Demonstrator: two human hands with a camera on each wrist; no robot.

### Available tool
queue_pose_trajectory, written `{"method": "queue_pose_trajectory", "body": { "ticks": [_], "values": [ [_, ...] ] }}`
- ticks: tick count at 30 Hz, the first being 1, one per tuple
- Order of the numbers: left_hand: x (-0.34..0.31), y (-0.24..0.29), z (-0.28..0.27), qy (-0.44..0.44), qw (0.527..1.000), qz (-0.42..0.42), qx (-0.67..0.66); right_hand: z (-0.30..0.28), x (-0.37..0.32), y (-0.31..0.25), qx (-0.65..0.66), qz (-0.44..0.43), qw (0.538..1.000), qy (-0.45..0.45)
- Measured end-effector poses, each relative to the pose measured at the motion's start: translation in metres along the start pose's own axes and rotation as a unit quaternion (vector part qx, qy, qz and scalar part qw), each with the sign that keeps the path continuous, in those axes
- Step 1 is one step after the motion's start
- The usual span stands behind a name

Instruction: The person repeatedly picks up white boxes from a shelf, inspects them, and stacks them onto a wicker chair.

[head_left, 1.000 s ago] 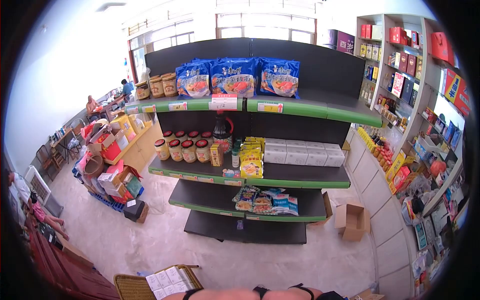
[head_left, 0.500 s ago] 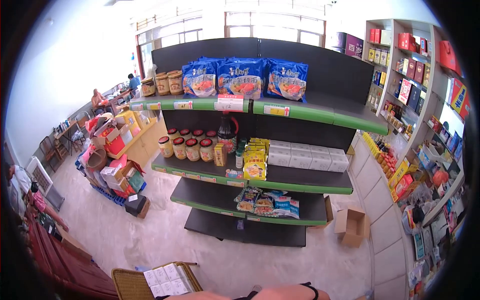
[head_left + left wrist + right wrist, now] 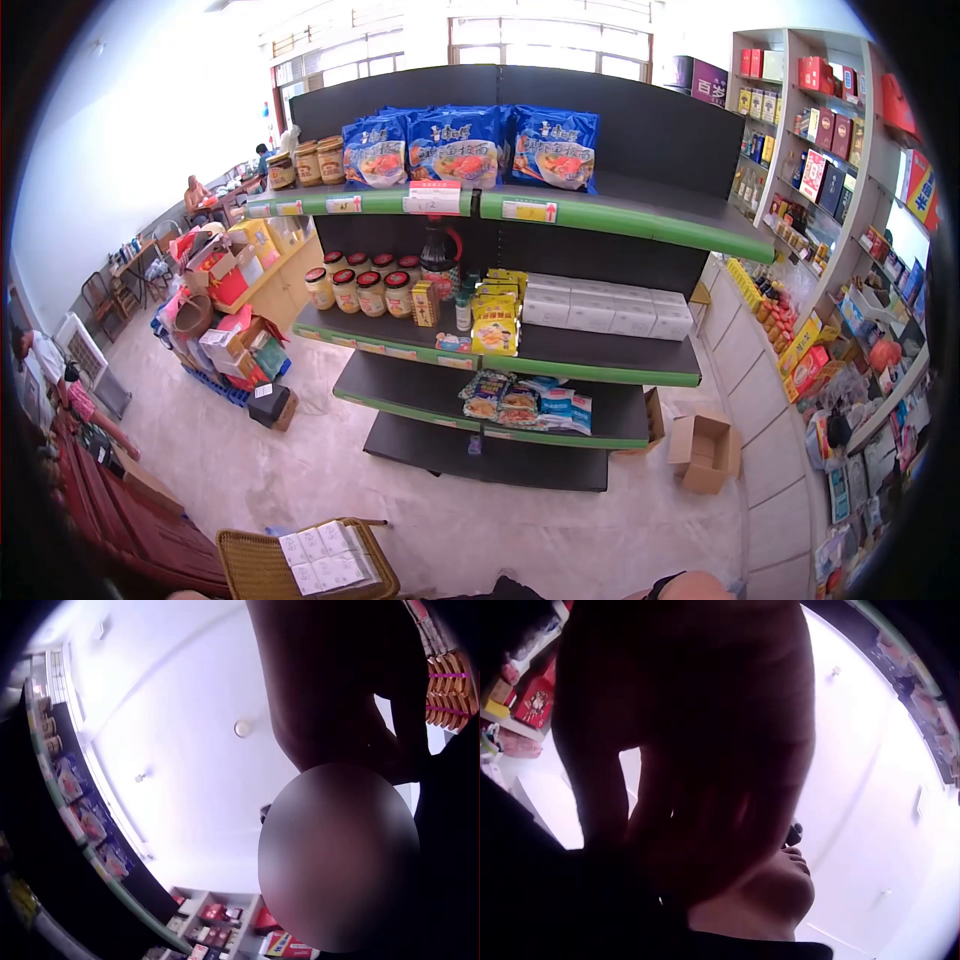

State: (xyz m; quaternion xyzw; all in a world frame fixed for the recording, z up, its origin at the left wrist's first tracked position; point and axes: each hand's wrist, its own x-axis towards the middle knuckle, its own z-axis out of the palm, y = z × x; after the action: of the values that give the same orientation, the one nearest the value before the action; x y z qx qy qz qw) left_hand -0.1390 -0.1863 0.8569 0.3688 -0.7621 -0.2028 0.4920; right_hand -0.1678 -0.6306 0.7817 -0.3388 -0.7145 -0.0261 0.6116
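Observation:
In the left wrist view my left hand (image 3: 337, 682) is a dark shape reaching down from the top, its fingertips lost against dark cloth (image 3: 450, 847). The right wrist view has my right hand (image 3: 697, 735) large and in shadow, its fingers pointing down to dark cloth (image 3: 562, 907); whether they grip it cannot be seen. Only bits of skin show at the head view's bottom edge. Ahead stands a shelf unit (image 3: 600, 360) with blue noodle bags (image 3: 455, 150), lidded jars (image 3: 371, 295), yellow packets (image 3: 496, 325) and white boxes (image 3: 590, 308).
Small white boxes (image 3: 325, 555) lie on a wicker chair (image 3: 245, 560) at lower left. An open carton (image 3: 703, 455) stands on the floor right of the shelves. Piled goods (image 3: 235, 340) are at left, a stocked wall cabinet (image 3: 850, 130) at right. People sit in the far left background.
The head view has shifted slightly, with the shelves and chair a little further left. Skin seen near the bottom middle has left that spot and now shows lower left and lower right.

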Motion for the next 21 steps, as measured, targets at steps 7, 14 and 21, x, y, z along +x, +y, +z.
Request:
{"method": "queue_pose_trajectory", "body": {
  "ticks": [7,14,21],
  "values": [
    [0.036,-0.015,-0.002,0.012,0.998,-0.053,0.024,-0.021,-0.037,-0.049,-0.078,0.005,0.996,0.034],
    [0.052,-0.099,-0.02,-0.015,0.993,-0.036,-0.115,-0.019,-0.048,-0.088,-0.052,0.111,0.992,0.0],
    [-0.038,-0.237,0.095,0.165,0.804,-0.57,-0.032,-0.008,-0.053,-0.124,-0.08,0.125,0.989,-0.002]
  ]
}}
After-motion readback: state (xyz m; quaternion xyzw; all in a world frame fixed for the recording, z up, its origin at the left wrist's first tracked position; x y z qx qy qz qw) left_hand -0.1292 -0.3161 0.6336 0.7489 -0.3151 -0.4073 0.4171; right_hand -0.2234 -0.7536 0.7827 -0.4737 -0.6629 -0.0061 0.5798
